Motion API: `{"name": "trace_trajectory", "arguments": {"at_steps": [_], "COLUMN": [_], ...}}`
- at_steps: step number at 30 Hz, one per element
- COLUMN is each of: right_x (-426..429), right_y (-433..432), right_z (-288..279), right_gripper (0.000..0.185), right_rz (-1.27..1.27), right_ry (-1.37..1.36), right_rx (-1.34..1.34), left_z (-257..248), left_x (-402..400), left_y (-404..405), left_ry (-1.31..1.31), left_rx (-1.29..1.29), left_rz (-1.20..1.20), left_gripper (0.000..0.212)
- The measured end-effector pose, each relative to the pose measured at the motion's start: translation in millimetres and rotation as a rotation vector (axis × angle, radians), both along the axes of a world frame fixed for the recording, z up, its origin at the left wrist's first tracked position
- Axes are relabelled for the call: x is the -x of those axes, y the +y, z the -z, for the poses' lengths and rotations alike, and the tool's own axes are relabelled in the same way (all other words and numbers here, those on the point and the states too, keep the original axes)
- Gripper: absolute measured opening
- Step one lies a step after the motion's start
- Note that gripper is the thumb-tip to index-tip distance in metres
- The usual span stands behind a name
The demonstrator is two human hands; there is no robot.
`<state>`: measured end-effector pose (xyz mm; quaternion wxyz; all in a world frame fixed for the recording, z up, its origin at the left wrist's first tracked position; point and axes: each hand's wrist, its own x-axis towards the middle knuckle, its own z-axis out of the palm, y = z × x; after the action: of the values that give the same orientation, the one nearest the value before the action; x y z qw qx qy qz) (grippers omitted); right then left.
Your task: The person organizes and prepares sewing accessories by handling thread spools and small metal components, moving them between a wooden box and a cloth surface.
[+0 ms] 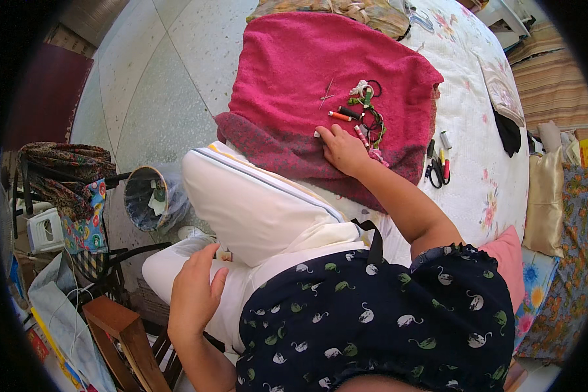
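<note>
My right hand [344, 149] rests on a pink towel [294, 59] spread over the bed beside my knee. A small white object [316, 134] touches its fingertips; whether it is gripped is unclear. Just past the fingers lie an orange thread spool [339, 116] and a black thread spool [349, 112]. A red thread spool [361, 136] is close to the knuckles, with a tangle of green and black cords [371, 115] beyond it. Thin pin-like pieces [327, 95] sit farther up the towel. Over my lap, my left hand [196, 289] is raised, thumb apart, holding nothing visible.
Black-handled scissors [436, 174] and a white spool [445, 139] lie on the flowered bedsheet [495, 196] at right. A lined waste bin [147, 198] stands on the floor left of my knee. A wooden frame [122, 328] is near my left arm.
</note>
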<state>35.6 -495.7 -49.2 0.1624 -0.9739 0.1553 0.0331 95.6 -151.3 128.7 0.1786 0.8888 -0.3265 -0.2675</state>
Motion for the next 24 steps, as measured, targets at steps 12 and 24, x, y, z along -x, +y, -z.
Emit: {"name": "trace_trajectory", "arguments": {"at_steps": [12,24], "right_x": [-23.4,-30.5], "right_y": [67.5,124.1], "right_z": [-77.9,-87.2], "right_gripper": [0.034,0.059], "right_rz": [0.469,-0.275], "right_ry": [-0.133,-0.321], "right_rx": [-1.618,-0.748], "left_z": [47.8,116.8], "left_x": [-18.0,-20.3], "left_y": [-71.0,-108.5], "left_ry": [0.633,1.296], "left_rx": [0.639,1.460], "left_rz": [-0.351,-0.970], "left_gripper": [0.032,0.035]}}
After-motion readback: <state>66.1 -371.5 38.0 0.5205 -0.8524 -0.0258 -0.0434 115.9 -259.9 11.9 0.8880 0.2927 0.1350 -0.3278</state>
